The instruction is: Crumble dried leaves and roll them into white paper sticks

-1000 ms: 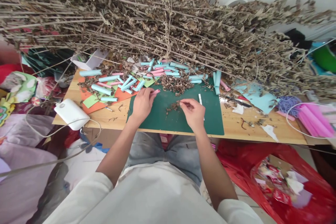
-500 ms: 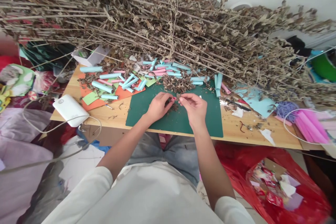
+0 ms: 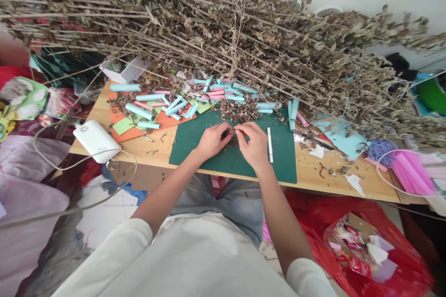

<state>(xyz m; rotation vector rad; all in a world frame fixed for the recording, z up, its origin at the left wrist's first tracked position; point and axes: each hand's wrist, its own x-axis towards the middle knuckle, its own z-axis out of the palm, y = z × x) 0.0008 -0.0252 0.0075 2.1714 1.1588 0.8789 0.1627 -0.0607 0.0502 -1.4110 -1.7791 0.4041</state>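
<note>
My left hand (image 3: 213, 141) and my right hand (image 3: 254, 145) meet fingertip to fingertip over the green mat (image 3: 284, 158). Both are closed in a pinch, and whatever lies between the fingers is too small to make out. Dried leaf crumbs lie beneath them. Just beyond the hands is a heap of crumbled dried leaves (image 3: 239, 110). A thin white stick (image 3: 270, 145) lies on the mat, right of my right hand. Rolled blue paper tubes (image 3: 138, 111) and pink ones (image 3: 143, 105) are spread behind and to the left.
Long dried plant stalks (image 3: 209, 32) span the back of the wooden table (image 3: 160, 148). A white power bank (image 3: 95, 140) with a cable sits at the left. Right are a black pen (image 3: 317, 141), purple yarn (image 3: 381, 149) and pink paper (image 3: 413, 171). A red bag (image 3: 306, 222) stands below.
My right hand has turned inward, its fingertips now closer to my left hand's. The white stick, mostly hidden before, now shows. The view has shifted slightly.
</note>
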